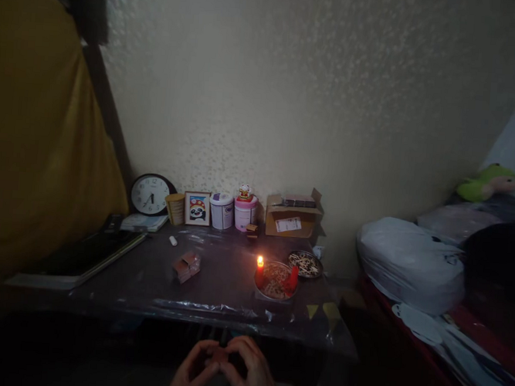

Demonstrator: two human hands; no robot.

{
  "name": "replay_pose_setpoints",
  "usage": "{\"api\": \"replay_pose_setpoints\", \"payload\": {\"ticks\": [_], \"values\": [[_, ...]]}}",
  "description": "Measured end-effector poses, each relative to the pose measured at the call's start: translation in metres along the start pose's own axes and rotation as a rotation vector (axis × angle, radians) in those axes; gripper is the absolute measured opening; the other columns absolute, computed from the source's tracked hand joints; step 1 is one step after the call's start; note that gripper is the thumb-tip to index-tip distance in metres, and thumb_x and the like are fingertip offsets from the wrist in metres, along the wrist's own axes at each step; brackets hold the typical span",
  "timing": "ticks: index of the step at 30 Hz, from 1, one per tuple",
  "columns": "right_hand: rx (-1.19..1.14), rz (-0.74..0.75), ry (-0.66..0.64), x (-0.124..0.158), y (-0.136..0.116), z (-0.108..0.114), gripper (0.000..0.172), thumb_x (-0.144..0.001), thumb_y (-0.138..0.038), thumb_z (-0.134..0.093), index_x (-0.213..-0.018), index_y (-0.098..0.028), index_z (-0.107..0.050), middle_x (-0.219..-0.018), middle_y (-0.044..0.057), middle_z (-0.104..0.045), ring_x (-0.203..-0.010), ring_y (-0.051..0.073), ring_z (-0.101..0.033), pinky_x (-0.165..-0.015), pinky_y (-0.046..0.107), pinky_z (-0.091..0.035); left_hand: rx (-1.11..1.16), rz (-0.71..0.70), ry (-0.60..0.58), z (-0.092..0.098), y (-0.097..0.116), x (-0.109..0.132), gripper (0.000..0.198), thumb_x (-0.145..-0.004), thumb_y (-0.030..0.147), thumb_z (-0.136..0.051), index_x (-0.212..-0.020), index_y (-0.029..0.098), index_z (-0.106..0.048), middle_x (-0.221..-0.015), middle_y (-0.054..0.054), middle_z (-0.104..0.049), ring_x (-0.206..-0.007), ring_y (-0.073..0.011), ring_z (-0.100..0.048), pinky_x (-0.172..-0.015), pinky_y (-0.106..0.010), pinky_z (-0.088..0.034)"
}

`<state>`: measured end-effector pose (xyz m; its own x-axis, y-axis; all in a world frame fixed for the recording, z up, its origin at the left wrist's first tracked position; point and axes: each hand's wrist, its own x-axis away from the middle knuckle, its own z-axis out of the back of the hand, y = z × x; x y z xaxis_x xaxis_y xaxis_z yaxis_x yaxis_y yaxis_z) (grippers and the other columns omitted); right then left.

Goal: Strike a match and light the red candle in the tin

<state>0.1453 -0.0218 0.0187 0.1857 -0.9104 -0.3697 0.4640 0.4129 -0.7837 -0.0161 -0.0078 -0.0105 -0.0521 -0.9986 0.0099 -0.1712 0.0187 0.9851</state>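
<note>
My left hand and my right hand meet at the bottom middle, in front of the table's near edge. Between their fingertips they hold a small reddish-brown matchbox, dim and partly covered by the fingers. Beyond them on the table, a lit red candle stands at the left side of a round metal dish. A second red candle, without a flame, is at the dish's right side. Many small sticks lie in the dish. A plastic-wrapped pack of matchboxes sits to the left.
Behind the dish is a plate of matchsticks. Along the wall stand a clock, a framed panda picture, two tubs and an opened cardboard box. White bags lie at right; a yellow curtain hangs left.
</note>
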Motion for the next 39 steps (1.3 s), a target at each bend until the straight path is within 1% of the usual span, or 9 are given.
{"api": "replay_pose_setpoints", "payload": {"ticks": [5, 11, 15, 18, 23, 28, 33, 37, 39], "values": [[-0.005, 0.007, -0.036, 0.000, 0.002, -0.001, 0.005, -0.080, -0.023, -0.058, -0.084, -0.022, -0.061, -0.089, 0.002, -0.064, -0.085, 0.016, -0.061, -0.077, 0.024, -0.047, 0.005, 0.038, -0.136, 0.005, 0.001, -0.002, 0.034, -0.059, 0.039, -0.075, -0.087, 0.022, -0.066, -0.084, -0.004, -0.068, -0.085, -0.0236, -0.059, -0.078, -0.032, -0.045], [0.024, 0.025, -0.078, 0.001, 0.010, -0.006, 0.008, -0.079, -0.022, -0.058, -0.087, -0.022, -0.061, -0.093, 0.003, -0.063, -0.088, 0.016, -0.061, -0.079, 0.022, -0.046, 0.010, -0.020, -0.129, 0.005, -0.008, -0.003, 0.033, -0.060, 0.040, -0.073, -0.087, 0.022, -0.065, -0.083, -0.003, -0.065, -0.084, -0.0222, -0.057, -0.076, -0.030, -0.043], [0.040, 0.029, -0.107, 0.000, 0.015, -0.006, 0.014, -0.079, -0.020, -0.056, -0.092, -0.022, -0.060, -0.096, 0.004, -0.062, -0.090, 0.016, -0.061, -0.080, 0.023, -0.047, 0.007, -0.032, -0.211, 0.007, -0.013, -0.005, 0.035, -0.064, 0.040, -0.071, -0.093, 0.022, -0.063, -0.090, -0.004, -0.065, -0.087, -0.0230, -0.057, -0.078, -0.031, -0.043], [0.058, 0.024, -0.130, 0.000, 0.017, -0.007, 0.017, -0.077, -0.021, -0.057, -0.094, -0.021, -0.059, -0.096, 0.005, -0.062, -0.091, 0.017, -0.061, -0.080, 0.025, -0.047, 0.016, -0.021, -0.233, 0.008, -0.013, -0.004, 0.036, -0.065, 0.038, -0.071, -0.096, 0.024, -0.062, -0.094, -0.004, -0.065, -0.088, -0.0226, -0.058, -0.079, -0.031, -0.042], [0.048, 0.035, -0.127, 0.001, 0.016, -0.007, 0.017, -0.075, -0.018, -0.056, -0.092, -0.021, -0.059, -0.093, 0.004, -0.064, -0.089, 0.017, -0.061, -0.079, 0.025, -0.048, 0.014, -0.024, -0.247, 0.005, -0.006, 0.000, 0.035, -0.065, 0.038, -0.071, -0.095, 0.023, -0.062, -0.091, -0.004, -0.065, -0.089, -0.0227, -0.058, -0.078, -0.031, -0.042], [0.032, 0.053, -0.091, 0.001, 0.013, -0.006, 0.016, -0.076, -0.020, -0.057, -0.091, -0.023, -0.060, -0.093, 0.003, -0.065, -0.089, 0.017, -0.062, -0.080, 0.025, -0.048, 0.061, -0.006, -0.210, 0.002, -0.003, 0.001, 0.038, -0.063, 0.039, -0.072, -0.096, 0.023, -0.063, -0.092, -0.004, -0.066, -0.088, -0.0231, -0.059, -0.077, -0.031, -0.043], [0.041, 0.029, -0.094, 0.000, 0.008, -0.005, 0.013, -0.079, -0.022, -0.055, -0.091, -0.022, -0.060, -0.094, 0.004, -0.064, -0.089, 0.018, -0.062, -0.080, 0.025, -0.048, 0.121, 0.050, -0.095, 0.003, -0.002, 0.000, 0.034, -0.064, 0.043, -0.070, -0.090, 0.021, -0.065, -0.089, -0.004, -0.067, -0.088, -0.0213, -0.059, -0.079, -0.030, -0.043], [0.041, 0.014, -0.087, 0.000, 0.007, -0.004, 0.015, -0.077, -0.021, -0.057, -0.091, -0.022, -0.060, -0.094, 0.003, -0.064, -0.089, 0.018, -0.062, -0.080, 0.025, -0.048, 0.117, 0.187, -0.039, 0.006, -0.010, -0.004, 0.033, -0.068, 0.047, -0.064, -0.086, 0.020, -0.064, -0.078, -0.001, -0.066, -0.070, -0.0164, -0.058, -0.061, -0.026, -0.044], [0.042, 0.012, -0.088, 0.000, 0.007, -0.004, 0.014, -0.077, -0.022, -0.057, -0.091, -0.023, -0.060, -0.094, 0.003, -0.064, -0.089, 0.017, -0.062, -0.080, 0.024, -0.048, 0.109, 0.219, -0.030, 0.007, -0.013, -0.005, 0.034, -0.067, 0.049, -0.064, -0.082, 0.019, -0.064, -0.071, 0.000, -0.065, -0.063, -0.0149, -0.057, -0.056, -0.024, -0.042]]}}
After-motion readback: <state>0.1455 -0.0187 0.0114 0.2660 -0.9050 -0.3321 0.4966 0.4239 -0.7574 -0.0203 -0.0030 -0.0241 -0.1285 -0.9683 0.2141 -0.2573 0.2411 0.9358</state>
